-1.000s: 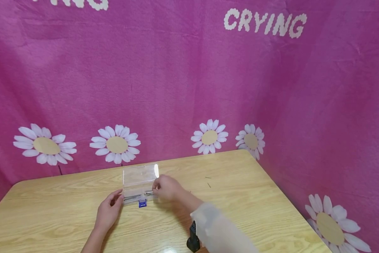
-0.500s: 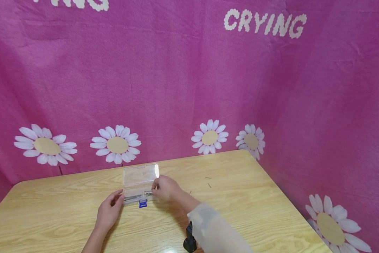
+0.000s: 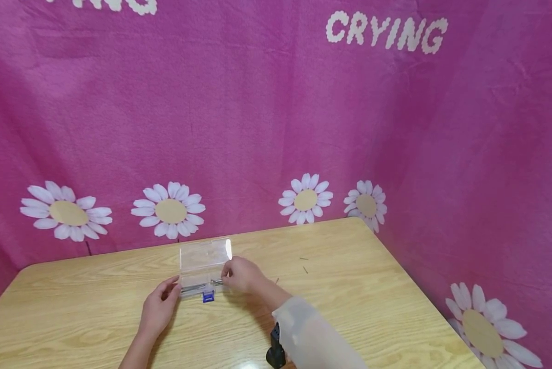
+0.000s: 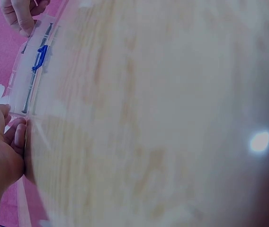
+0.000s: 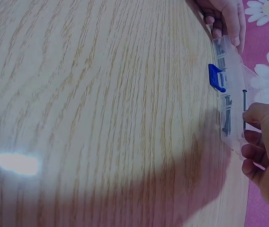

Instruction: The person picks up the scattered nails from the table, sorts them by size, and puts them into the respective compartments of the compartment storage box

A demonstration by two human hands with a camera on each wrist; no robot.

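Observation:
A clear plastic box (image 3: 194,280) lies on the table with its lid (image 3: 202,255) raised toward the back. Its blue latch (image 3: 208,296) hangs at the front. My left hand (image 3: 158,305) grips the box's left end between thumb and fingers. Over the right part of the box, my right hand (image 3: 243,274) pinches a dark nail (image 5: 244,97), its head up in the right wrist view; the fingers partly hide it. Several nails (image 5: 228,116) lie in the right compartment, and long nails (image 4: 28,97) lie in the left one.
Two small loose nails, a far one (image 3: 303,259) and a nearer one (image 3: 305,270), lie on the wooden table (image 3: 349,307) to the right. A black device (image 3: 275,348) sits beneath the right sleeve (image 3: 317,328). A pink curtain (image 3: 239,128) with daisies stands behind.
The right forearm and sleeve have shifted slightly left, with the black device. Both hands otherwise stay in place at the box.

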